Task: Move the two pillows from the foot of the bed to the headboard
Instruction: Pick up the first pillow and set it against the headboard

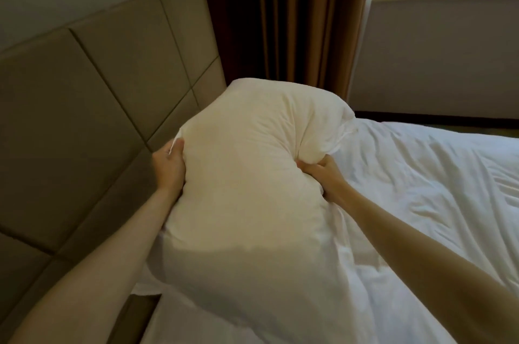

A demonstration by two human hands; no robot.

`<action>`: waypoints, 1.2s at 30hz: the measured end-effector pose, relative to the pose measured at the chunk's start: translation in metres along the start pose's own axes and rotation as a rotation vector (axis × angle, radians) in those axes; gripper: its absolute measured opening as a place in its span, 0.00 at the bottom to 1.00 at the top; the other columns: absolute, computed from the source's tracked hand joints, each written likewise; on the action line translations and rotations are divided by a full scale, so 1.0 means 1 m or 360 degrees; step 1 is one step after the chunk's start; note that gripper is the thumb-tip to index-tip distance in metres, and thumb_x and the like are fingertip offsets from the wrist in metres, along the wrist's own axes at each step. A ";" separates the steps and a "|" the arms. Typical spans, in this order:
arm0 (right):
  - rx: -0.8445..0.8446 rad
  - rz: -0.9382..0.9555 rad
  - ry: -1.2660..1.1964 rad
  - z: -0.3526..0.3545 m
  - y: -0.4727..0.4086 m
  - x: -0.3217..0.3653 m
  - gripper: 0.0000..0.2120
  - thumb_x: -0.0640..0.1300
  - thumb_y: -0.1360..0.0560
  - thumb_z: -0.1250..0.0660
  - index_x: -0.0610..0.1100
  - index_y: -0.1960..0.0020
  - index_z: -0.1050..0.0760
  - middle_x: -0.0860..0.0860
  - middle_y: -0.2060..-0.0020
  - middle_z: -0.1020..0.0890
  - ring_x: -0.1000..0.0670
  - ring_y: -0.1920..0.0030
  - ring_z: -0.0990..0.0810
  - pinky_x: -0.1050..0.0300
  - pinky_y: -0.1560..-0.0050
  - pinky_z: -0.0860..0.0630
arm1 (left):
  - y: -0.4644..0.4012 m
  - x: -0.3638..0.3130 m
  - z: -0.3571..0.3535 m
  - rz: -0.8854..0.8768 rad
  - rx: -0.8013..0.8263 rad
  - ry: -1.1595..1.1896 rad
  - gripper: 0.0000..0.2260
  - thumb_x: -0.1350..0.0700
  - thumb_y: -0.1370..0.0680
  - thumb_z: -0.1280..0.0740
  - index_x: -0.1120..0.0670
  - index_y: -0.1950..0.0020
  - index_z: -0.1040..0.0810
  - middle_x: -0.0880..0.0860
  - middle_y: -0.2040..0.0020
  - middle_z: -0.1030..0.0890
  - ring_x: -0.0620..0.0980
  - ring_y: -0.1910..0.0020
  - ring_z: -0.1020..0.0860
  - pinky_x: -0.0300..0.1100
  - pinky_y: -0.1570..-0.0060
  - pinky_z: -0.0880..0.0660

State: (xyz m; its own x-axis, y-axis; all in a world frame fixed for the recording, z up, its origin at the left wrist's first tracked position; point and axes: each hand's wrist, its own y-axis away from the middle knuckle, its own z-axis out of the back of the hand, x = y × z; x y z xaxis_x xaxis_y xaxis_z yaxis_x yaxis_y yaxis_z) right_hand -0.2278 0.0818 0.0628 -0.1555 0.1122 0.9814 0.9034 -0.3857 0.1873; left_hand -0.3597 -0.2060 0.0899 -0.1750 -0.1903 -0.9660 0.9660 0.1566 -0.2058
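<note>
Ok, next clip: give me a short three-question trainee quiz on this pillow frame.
1. True or false: both hands grip the pillow.
2. The padded headboard lies on which side of the pillow: A) the person's left, B) the person's right?
3. How many pillows are visible?

Key:
1. True: the left hand and the right hand hold opposite edges.
2. A.
3. One; a second is not in view.

1. The padded headboard [92,107] walls off the left; only a narrow gap separates it from the pillow [247,175].
2. Right of the pillow, the rumpled duvet [415,192] lies open and unobstructed.
3. Behind the pillow hangs a brown curtain [295,20].
</note>
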 end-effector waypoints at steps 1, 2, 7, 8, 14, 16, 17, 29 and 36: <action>-0.0019 0.0050 0.0010 -0.013 -0.023 0.007 0.17 0.43 0.32 0.26 0.39 0.45 0.21 0.48 0.55 0.14 0.49 0.53 0.16 0.64 0.62 0.21 | -0.025 -0.003 -0.003 -0.0073 0.0001 -0.0022 0.11 0.53 0.23 0.37 0.50 0.66 0.23 0.40 0.71 0.27 0.37 0.70 0.31 0.37 0.68 0.34; -0.0067 0.0095 0.0032 -0.024 -0.042 0.013 0.17 0.44 0.31 0.26 0.40 0.44 0.21 0.51 0.55 0.15 0.52 0.54 0.17 0.68 0.64 0.22 | -0.046 -0.006 -0.007 -0.0152 -0.0003 -0.0070 0.14 0.53 0.23 0.38 0.50 0.69 0.27 0.41 0.74 0.29 0.37 0.72 0.34 0.37 0.70 0.37; -0.0252 0.0184 0.0176 -0.075 -0.147 0.033 0.16 0.50 0.26 0.31 0.39 0.46 0.26 0.49 0.56 0.19 0.47 0.50 0.22 0.60 0.58 0.26 | -0.149 -0.023 -0.031 -0.0527 -0.0182 -0.0355 0.13 0.51 0.21 0.39 0.56 0.52 0.17 0.50 0.60 0.19 0.41 0.63 0.25 0.38 0.62 0.34; -0.0233 0.0103 0.0223 -0.080 -0.166 0.035 0.18 0.51 0.25 0.32 0.39 0.44 0.29 0.47 0.53 0.20 0.46 0.50 0.23 0.60 0.59 0.28 | -0.165 -0.024 -0.037 -0.0591 -0.0222 -0.0437 0.15 0.50 0.21 0.39 0.56 0.48 0.17 0.51 0.57 0.17 0.46 0.60 0.23 0.38 0.60 0.33; 0.0030 -0.0197 0.0338 -0.073 -0.236 0.004 0.35 0.46 0.21 0.38 0.46 0.22 0.54 0.42 0.25 0.37 0.44 0.32 0.32 0.51 0.39 0.34 | -0.216 0.057 -0.087 -0.0227 0.0129 -0.1424 0.15 0.49 0.19 0.43 0.52 0.37 0.23 0.63 0.41 0.21 0.64 0.43 0.23 0.53 0.46 0.26; 0.0081 -0.0259 0.0383 -0.065 -0.240 -0.022 0.35 0.45 0.21 0.37 0.48 0.21 0.54 0.42 0.24 0.41 0.41 0.28 0.35 0.50 0.34 0.35 | -0.198 0.111 -0.100 -0.0032 0.0556 -0.1821 0.16 0.50 0.18 0.45 0.53 0.36 0.26 0.63 0.38 0.24 0.64 0.41 0.25 0.54 0.43 0.27; 0.0104 -0.0295 0.0397 -0.060 -0.241 -0.034 0.35 0.44 0.21 0.37 0.49 0.21 0.53 0.42 0.23 0.42 0.41 0.27 0.35 0.49 0.33 0.35 | -0.186 0.135 -0.103 0.0107 0.0723 -0.1924 0.18 0.48 0.19 0.46 0.53 0.32 0.30 0.62 0.35 0.27 0.63 0.38 0.27 0.54 0.40 0.29; -0.0160 -0.0476 0.0404 -0.034 -0.239 -0.097 0.20 0.37 0.25 0.37 0.43 0.33 0.31 0.41 0.42 0.21 0.42 0.44 0.22 0.52 0.47 0.27 | -0.170 0.183 -0.101 0.0433 0.0691 -0.1737 0.25 0.40 0.22 0.41 0.58 0.34 0.33 0.61 0.39 0.24 0.62 0.44 0.24 0.50 0.50 0.28; -0.0185 -0.0420 0.0374 -0.034 -0.220 -0.084 0.13 0.34 0.26 0.40 0.42 0.44 0.26 0.43 0.53 0.17 0.46 0.53 0.19 0.54 0.55 0.28 | -0.205 0.134 -0.081 -0.0561 0.0617 -0.2010 0.13 0.50 0.18 0.44 0.55 0.38 0.30 0.59 0.60 0.21 0.59 0.65 0.23 0.47 0.67 0.28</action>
State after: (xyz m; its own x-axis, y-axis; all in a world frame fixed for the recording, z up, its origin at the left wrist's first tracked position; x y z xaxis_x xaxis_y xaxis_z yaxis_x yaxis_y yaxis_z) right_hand -0.4270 0.1259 -0.0590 -0.4767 0.0134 0.8790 0.7707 -0.4745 0.4252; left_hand -0.5963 -0.1846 -0.0098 -0.3310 -0.9431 -0.0298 0.9343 -0.3232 -0.1508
